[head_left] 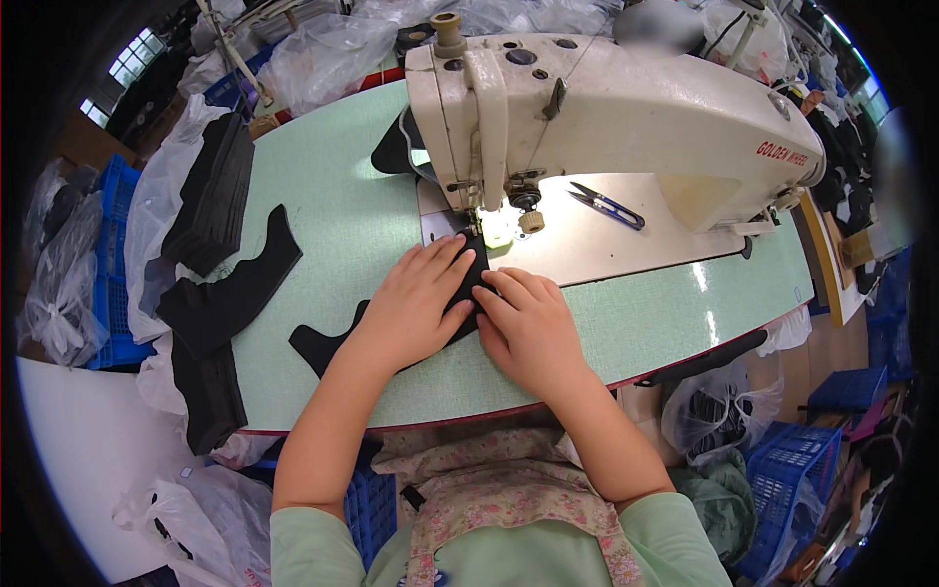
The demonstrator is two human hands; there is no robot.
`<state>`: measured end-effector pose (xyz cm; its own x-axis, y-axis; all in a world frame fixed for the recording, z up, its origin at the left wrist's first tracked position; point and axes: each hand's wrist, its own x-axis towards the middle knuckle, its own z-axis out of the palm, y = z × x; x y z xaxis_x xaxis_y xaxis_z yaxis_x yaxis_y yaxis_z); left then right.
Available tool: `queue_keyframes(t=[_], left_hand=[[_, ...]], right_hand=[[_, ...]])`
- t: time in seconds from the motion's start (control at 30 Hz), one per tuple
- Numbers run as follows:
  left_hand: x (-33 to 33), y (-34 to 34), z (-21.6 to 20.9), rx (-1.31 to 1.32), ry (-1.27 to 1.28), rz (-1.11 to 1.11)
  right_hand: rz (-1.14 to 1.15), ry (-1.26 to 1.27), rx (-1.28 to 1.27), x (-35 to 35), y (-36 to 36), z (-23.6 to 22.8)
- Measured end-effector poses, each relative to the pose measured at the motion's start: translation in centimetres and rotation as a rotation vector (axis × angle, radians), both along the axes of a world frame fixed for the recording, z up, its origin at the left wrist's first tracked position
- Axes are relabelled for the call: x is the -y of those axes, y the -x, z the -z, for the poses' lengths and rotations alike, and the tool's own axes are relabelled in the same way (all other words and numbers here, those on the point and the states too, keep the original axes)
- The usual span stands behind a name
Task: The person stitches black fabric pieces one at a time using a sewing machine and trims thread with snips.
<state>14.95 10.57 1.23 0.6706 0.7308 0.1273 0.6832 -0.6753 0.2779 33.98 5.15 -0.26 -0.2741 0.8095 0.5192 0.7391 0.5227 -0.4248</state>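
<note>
A black cut fabric piece (467, 311) lies on the pale green sewing table, its upper end by the needle and presser foot (473, 223) of a white sewing machine (626, 108). My left hand (416, 298) rests flat on it, fingers stretched toward the needle. Against the piece's right edge, my right hand (533, 328) has its fingers bent, with thumb and forefinger at the edge. Part of the piece is hidden under my left hand; a curved black end (318, 344) shows left of my wrist. Another black part (393, 149) lies behind the machine head.
Stacked black cut pieces (210, 196) stand at the table's left, with a loose piece (240, 293) overlapping more below. Blue-handled thread snips (608, 206) lie on the machine bed. Blue crates (119, 259) and plastic bags flank the table.
</note>
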Motion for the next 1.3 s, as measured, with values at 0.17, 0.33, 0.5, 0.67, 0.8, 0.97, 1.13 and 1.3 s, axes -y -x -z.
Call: queue_keyframes(t=[0.17,0.33,0.5,0.67,0.8,0.97,1.13,1.3], left_hand=[[-0.2,-0.3,-0.1,0.026,-0.028,0.005],[1.4,-0.8,0.4,0.052,-0.015,-0.104],[2.7,-1.2,0.1,0.003,-0.119,-0.146],[1.9,-1.2,0.2,0.007,-0.138,-0.135],[0.9,-1.3,0.1,-0.027,-0.117,-0.160],[-0.8,-1.2,0.2,-0.059,-0.120,-0.170],[-2.3,-1.1,0.1,-0.087,-0.147,-0.178],[-4.1,-1.0,0.7,-0.019,-0.218,-0.146]], right_hand=[[0.025,0.004,0.004,0.0,0.0,0.1],[0.022,-0.026,-0.031,0.5,-0.2,0.3],[0.000,-0.039,-0.096,0.9,-0.5,-0.1],[-0.001,-0.049,-0.103,0.9,-0.4,0.0],[-0.009,-0.042,-0.116,1.0,-0.4,0.0],[-0.022,-0.040,-0.120,1.1,-0.4,-0.1],[-0.025,-0.036,-0.122,1.2,-0.6,-0.2],[-0.025,-0.025,-0.128,1.2,-0.5,-0.1]])
